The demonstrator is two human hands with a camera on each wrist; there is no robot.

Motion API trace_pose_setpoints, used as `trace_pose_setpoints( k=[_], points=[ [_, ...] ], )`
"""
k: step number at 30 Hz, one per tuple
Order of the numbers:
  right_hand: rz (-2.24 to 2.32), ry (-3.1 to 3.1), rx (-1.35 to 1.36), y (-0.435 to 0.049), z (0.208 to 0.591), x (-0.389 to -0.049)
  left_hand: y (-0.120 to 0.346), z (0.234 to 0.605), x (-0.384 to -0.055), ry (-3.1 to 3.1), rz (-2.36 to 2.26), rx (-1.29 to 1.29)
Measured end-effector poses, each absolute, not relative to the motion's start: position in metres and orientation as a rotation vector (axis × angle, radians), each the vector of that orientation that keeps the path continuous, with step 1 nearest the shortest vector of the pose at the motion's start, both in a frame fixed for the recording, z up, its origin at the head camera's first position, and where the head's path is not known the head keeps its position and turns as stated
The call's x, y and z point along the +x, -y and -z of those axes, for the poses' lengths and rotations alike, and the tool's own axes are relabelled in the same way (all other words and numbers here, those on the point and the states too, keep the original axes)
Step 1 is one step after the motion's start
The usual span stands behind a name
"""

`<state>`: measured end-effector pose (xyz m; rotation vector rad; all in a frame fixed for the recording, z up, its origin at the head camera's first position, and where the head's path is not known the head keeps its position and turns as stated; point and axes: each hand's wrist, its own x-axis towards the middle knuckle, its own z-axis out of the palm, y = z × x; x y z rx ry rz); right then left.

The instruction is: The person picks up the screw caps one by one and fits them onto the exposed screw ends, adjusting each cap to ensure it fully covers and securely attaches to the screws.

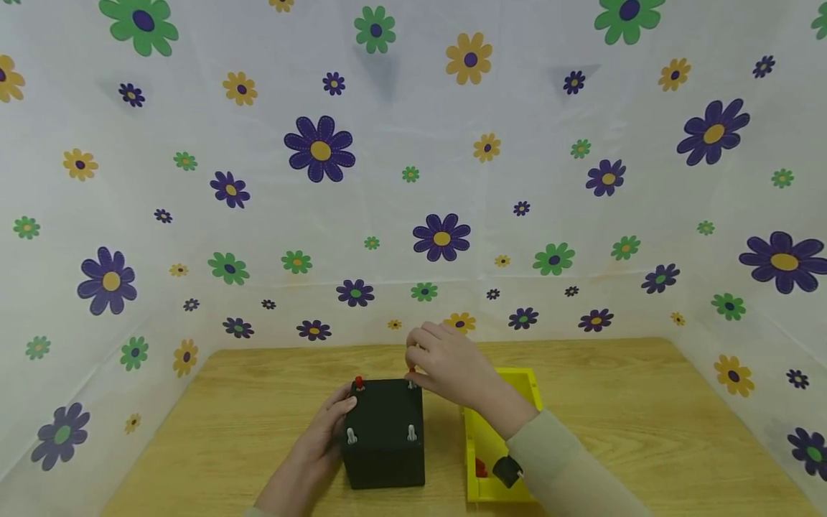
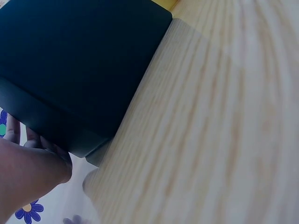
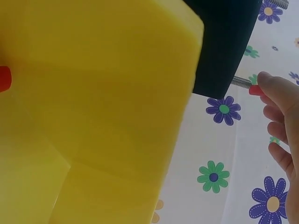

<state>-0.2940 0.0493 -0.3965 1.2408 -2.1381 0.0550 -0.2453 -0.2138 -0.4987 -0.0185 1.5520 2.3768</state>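
Your left hand (image 1: pixel 323 431) is pressing relaxed fingers against the near-left side of the black box (image 1: pixel 385 434), steadying it. Your right hand (image 1: pixel 446 362) is pinching a red cap (image 3: pixel 256 90) on the box's far-right bolt (image 3: pixel 241 82), with the yellow tray (image 1: pixel 477 439) lying under your right forearm.

Bright, even light; wrist views blurred close-up.

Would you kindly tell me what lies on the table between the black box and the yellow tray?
Only bare wooden table separates the black box from the yellow tray; the head view shows it.
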Motion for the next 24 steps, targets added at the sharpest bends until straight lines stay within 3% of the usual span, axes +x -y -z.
trace_pose_setpoints(
  k=[24],
  points=[
    [-0.136,2.184,1.261,-0.0489,0.3998,-0.2933,0.2101,0.4974,-0.2445,-1.581,-2.387,-0.122]
  ],
)
